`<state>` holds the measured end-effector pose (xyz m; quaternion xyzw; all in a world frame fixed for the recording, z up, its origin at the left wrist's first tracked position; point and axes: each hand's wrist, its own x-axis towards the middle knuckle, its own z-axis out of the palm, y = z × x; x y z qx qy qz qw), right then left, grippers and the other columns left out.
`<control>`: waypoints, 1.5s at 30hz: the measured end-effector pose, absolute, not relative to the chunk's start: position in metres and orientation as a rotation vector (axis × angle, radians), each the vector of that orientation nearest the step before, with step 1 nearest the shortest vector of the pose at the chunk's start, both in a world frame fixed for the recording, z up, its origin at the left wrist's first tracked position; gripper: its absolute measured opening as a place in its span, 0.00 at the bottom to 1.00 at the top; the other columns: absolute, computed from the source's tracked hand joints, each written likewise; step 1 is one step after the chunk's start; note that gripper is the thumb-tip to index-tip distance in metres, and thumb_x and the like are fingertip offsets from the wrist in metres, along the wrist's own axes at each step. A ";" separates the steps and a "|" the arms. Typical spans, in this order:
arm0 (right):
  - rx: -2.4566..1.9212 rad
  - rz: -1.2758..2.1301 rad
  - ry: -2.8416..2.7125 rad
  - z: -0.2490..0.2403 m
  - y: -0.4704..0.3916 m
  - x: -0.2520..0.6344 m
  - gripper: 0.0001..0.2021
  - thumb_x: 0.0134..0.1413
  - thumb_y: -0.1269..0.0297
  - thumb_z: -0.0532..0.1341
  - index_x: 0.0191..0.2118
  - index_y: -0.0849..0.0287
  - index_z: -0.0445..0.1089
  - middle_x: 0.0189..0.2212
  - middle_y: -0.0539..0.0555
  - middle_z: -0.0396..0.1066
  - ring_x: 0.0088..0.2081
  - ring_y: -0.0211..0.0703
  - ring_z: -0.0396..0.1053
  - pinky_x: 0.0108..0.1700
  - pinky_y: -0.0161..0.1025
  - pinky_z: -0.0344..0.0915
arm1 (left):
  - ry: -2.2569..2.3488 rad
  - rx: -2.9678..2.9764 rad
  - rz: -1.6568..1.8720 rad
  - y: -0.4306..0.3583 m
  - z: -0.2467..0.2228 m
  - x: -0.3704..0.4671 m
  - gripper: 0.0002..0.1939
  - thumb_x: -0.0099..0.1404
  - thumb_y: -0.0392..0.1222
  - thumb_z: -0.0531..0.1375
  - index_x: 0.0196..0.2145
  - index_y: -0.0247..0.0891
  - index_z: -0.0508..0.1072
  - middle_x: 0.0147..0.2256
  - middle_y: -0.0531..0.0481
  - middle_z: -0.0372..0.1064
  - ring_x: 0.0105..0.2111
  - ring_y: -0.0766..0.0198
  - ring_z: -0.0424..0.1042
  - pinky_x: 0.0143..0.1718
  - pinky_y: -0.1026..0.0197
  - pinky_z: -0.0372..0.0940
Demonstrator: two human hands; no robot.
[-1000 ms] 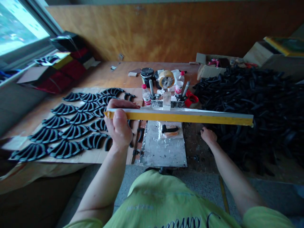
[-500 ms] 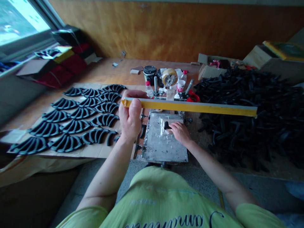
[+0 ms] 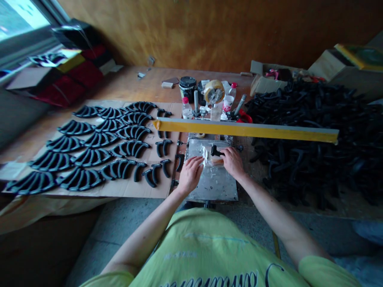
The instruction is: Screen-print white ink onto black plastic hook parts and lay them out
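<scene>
Right now, your right hand (image 3: 233,161) pinches the slim end of a black handle (image 3: 214,151) between thumb and fingertips, just right of the middle of the frame. The handle lies over the orange block (image 3: 217,161) on the metal plate (image 3: 214,185), its thicker end pointing left. Your left hand (image 3: 191,174) reaches over the plate's left edge, fingers stretched forward and loosely spread from the thumb, with nothing visible in them, near a shiny clear film (image 3: 205,154).

To steady the handle well, hold it lightly by that slim end, so your fingertips leave its broad end uncovered. Line it up beside the block before you press, and use the left fingers as a gentle stop rather than a second grip. Mind the yellow bar (image 3: 245,130) crossing above your hands; low, level wrist movements should avoid knocking it.

On the bench (image 3: 125,81), curved black pieces (image 3: 89,159) fan out in rows on cardboard at the left of the frame, and a dark heap (image 3: 302,159) of similar pieces fills the right. Whether the handle touches the block, you cannot tell from this angle.
</scene>
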<state>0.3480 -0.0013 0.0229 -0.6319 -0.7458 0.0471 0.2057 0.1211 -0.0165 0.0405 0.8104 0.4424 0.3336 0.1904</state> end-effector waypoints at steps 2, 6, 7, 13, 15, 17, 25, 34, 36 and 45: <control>-1.772 0.123 -2.059 0.021 -0.004 0.352 0.10 0.61 0.69 0.55 0.45 0.60 0.70 0.44 0.60 0.69 0.49 0.50 0.63 0.52 0.45 0.59 | 1.237 2.443 0.660 -0.021 0.015 0.133 0.20 0.71 0.41 0.49 0.57 0.40 0.66 0.57 0.44 0.65 0.61 0.52 0.57 0.62 0.44 0.53; -1.810 0.101 -2.082 0.014 -0.009 0.355 0.09 0.60 0.69 0.56 0.44 0.60 0.70 0.43 0.59 0.70 0.47 0.50 0.63 0.50 0.44 0.59 | 1.320 2.592 0.351 -0.023 -0.013 0.149 0.24 0.71 0.44 0.47 0.62 0.43 0.60 0.63 0.49 0.58 0.65 0.51 0.48 0.65 0.41 0.42; -1.818 0.089 -2.097 0.013 -0.009 0.355 0.09 0.60 0.69 0.56 0.44 0.60 0.70 0.43 0.59 0.70 0.47 0.50 0.63 0.50 0.44 0.59 | 1.337 2.607 0.316 -0.023 -0.016 0.150 0.24 0.71 0.44 0.47 0.63 0.44 0.58 0.63 0.50 0.56 0.66 0.52 0.48 0.66 0.41 0.41; -1.813 0.017 -2.222 0.015 -0.006 0.348 0.09 0.61 0.70 0.55 0.44 0.61 0.70 0.42 0.58 0.71 0.47 0.50 0.62 0.48 0.44 0.56 | 1.335 2.617 0.323 -0.020 -0.020 0.145 0.24 0.71 0.46 0.47 0.63 0.46 0.57 0.64 0.52 0.56 0.65 0.52 0.49 0.65 0.42 0.45; -1.817 -0.008 -2.254 0.016 -0.004 0.345 0.09 0.61 0.71 0.54 0.44 0.61 0.70 0.42 0.58 0.71 0.47 0.50 0.62 0.47 0.44 0.55 | 1.331 2.626 0.351 -0.016 -0.018 0.143 0.24 0.71 0.46 0.47 0.63 0.45 0.58 0.63 0.52 0.56 0.66 0.52 0.47 0.65 0.42 0.46; -1.819 -0.027 -2.283 0.016 -0.002 0.343 0.10 0.61 0.72 0.53 0.44 0.61 0.70 0.42 0.59 0.71 0.47 0.50 0.61 0.46 0.44 0.54 | 1.339 2.641 0.365 -0.013 -0.017 0.142 0.24 0.71 0.47 0.47 0.63 0.44 0.58 0.63 0.51 0.56 0.66 0.51 0.47 0.64 0.41 0.45; -1.804 -0.030 -2.281 0.012 0.001 0.341 0.09 0.61 0.72 0.53 0.43 0.60 0.69 0.41 0.58 0.71 0.46 0.49 0.62 0.46 0.43 0.54 | 1.267 2.767 0.363 -0.002 -0.011 0.147 0.19 0.70 0.45 0.49 0.55 0.40 0.67 0.59 0.47 0.63 0.62 0.51 0.56 0.64 0.40 0.47; -1.800 0.031 -2.217 0.006 0.003 0.344 0.09 0.61 0.70 0.55 0.44 0.60 0.70 0.43 0.58 0.71 0.47 0.49 0.62 0.48 0.43 0.56 | 1.148 2.851 0.368 0.027 -0.011 0.143 0.20 0.71 0.43 0.48 0.56 0.39 0.67 0.59 0.46 0.64 0.62 0.50 0.56 0.63 0.40 0.47; -1.805 0.039 -2.204 0.005 0.004 0.346 0.09 0.61 0.70 0.55 0.45 0.59 0.70 0.42 0.57 0.71 0.47 0.49 0.62 0.48 0.43 0.57 | 1.120 2.857 0.351 0.035 -0.011 0.143 0.21 0.70 0.43 0.48 0.58 0.40 0.65 0.59 0.46 0.63 0.63 0.50 0.54 0.64 0.40 0.46; -1.791 0.079 -2.156 0.004 0.004 0.348 0.09 0.61 0.70 0.55 0.45 0.59 0.70 0.43 0.57 0.71 0.48 0.48 0.63 0.49 0.43 0.59 | 1.122 2.827 0.311 0.028 -0.014 0.142 0.24 0.71 0.47 0.46 0.62 0.40 0.61 0.64 0.50 0.54 0.66 0.51 0.47 0.65 0.41 0.43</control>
